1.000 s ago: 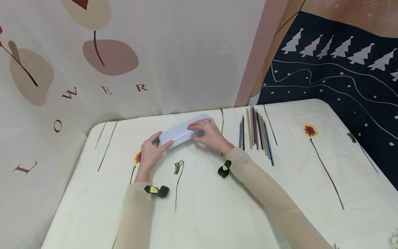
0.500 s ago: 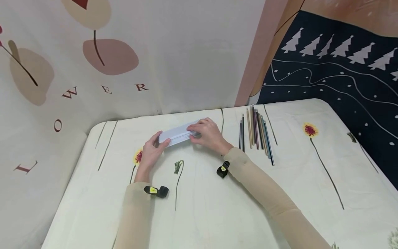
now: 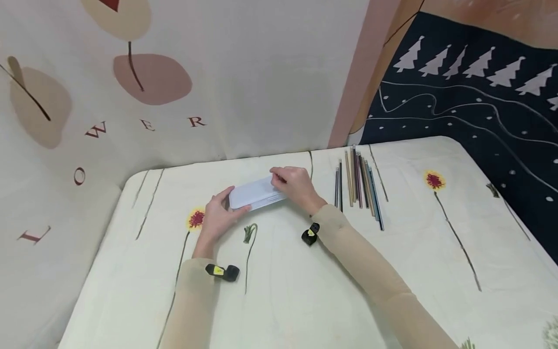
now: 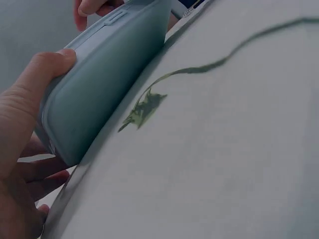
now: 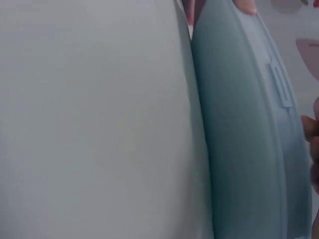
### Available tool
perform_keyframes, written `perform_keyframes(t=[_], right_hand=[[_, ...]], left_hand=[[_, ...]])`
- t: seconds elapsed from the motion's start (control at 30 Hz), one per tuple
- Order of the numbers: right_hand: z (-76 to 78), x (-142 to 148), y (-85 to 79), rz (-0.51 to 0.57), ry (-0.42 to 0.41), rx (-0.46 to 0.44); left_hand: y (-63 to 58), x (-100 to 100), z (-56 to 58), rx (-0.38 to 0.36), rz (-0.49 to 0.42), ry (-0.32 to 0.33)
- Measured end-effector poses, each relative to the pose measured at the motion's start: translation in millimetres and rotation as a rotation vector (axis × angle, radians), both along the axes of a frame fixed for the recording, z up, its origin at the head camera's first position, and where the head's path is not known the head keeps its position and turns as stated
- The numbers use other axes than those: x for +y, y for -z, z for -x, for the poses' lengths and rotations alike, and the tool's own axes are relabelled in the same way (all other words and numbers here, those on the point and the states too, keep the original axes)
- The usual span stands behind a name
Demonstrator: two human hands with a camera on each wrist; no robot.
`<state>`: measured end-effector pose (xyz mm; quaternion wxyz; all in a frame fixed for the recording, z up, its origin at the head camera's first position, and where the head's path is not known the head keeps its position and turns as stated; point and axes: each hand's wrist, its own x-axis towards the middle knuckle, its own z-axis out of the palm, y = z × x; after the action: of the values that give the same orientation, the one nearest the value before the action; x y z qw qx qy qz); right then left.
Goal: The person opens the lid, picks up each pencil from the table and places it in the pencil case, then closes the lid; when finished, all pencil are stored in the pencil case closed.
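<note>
A pale blue pencil case [image 3: 257,194] lies slantwise near the back of the table, its lid apparently down. My left hand [image 3: 216,215] holds its left end, with the thumb [image 4: 62,62] on the front edge and the other fingers behind and below. The right hand [image 3: 296,183] is over the right end of the case, fingers curled, and whether it touches the lid is hard to see. In the right wrist view, a latch [image 5: 281,84] shows on the case's front side, with curled fingers [image 5: 315,129] close beside it.
Several pencils [image 3: 359,182] lie in a loose group right of the case. A white cloth with printed flowers [image 3: 435,181] covers the table. Patterned curtains [image 3: 270,82] hang behind it. Each wrist carries a small black camera [image 3: 310,235].
The right fingers have left the front edge and latch area and moved up over the lid, curling inward. The case and left hand have shifted slightly right in view.
</note>
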<state>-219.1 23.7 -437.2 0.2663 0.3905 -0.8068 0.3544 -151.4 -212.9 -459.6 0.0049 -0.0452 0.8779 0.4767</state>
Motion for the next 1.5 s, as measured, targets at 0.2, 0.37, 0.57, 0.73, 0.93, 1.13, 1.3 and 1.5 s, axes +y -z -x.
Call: perform_keyframes(t=[0.2, 0.37, 0.57, 0.73, 0.93, 1.13, 1.3, 1.5], right_hand=[[-0.8, 4, 0.2, 0.016, -0.070, -0.069], [-2.6, 6, 0.6, -0.018, -0.073, -0.079], [-3.5, 9, -0.4, -0.056, -0.104, -0.071], [-3.3, 14, -1.7, -0.109, -0.123, -0.085], [-2.7, 17, -2.7, -0.152, -0.127, -0.046], [-1.2, 16, -4.3, -0.159, -0.165, 0.021], [0.7, 16, -6.0, -0.169, -0.170, 0.089], [0.7, 14, -8.3, -0.234, -0.143, 0.221]], left_hand=[[-4.4, 5, 0.7, 0.006, -0.061, -0.014], [-6.5, 4, 2.7, -0.027, -0.120, -0.008], [-8.4, 2, 4.3, -0.055, -0.130, -0.017], [-9.3, 1, 6.4, -0.074, -0.099, -0.025], [-11.0, 1, 7.2, -0.099, -0.102, -0.040], [-14.8, 0, 6.4, -0.151, -0.121, -0.052], [-18.6, 1, 7.4, -0.182, -0.112, -0.058], [-19.4, 1, 9.0, -0.196, -0.114, -0.072]])
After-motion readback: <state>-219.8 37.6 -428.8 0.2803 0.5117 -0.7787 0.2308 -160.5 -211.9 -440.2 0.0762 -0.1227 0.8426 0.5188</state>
